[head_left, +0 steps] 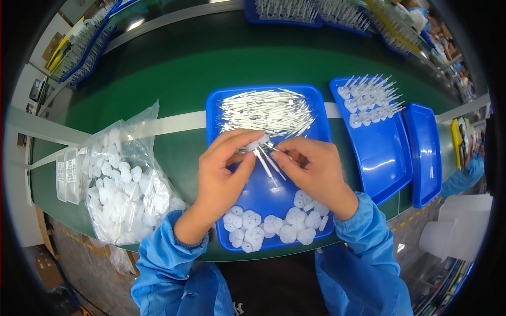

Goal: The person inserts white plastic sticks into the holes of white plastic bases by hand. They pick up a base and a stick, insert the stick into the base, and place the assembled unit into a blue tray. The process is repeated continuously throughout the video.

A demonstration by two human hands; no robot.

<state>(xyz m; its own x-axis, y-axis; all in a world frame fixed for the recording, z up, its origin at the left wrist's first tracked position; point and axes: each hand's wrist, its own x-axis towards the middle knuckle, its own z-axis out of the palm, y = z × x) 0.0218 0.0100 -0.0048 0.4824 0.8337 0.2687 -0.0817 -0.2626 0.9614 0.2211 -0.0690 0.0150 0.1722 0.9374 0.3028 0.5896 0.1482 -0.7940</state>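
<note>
Over the middle blue tray (213, 113), my left hand (226, 166) pinches a white lobed plastic piece (257, 142) between thumb and fingers. Several thin white rods (265, 164) hang down from that piece. Close beside it, my right hand (311, 163) is closed, thumb against fingers, on a thin rod (273, 149) at the piece's edge; whether its tip is inserted is hidden. A heap of loose white rods (269, 108) fills the tray's far end. Flat white lobed pieces (287, 231) lie along its near end.
To the left stands a clear bag (124, 179) of white pieces, beside small clear boxes (68, 176). At right, one blue tray (379, 158) holds assembled pieces with upright rods (371, 100); another blue tray (423, 152) adjoins it. Filled trays (311, 13) stand across the green table (174, 68).
</note>
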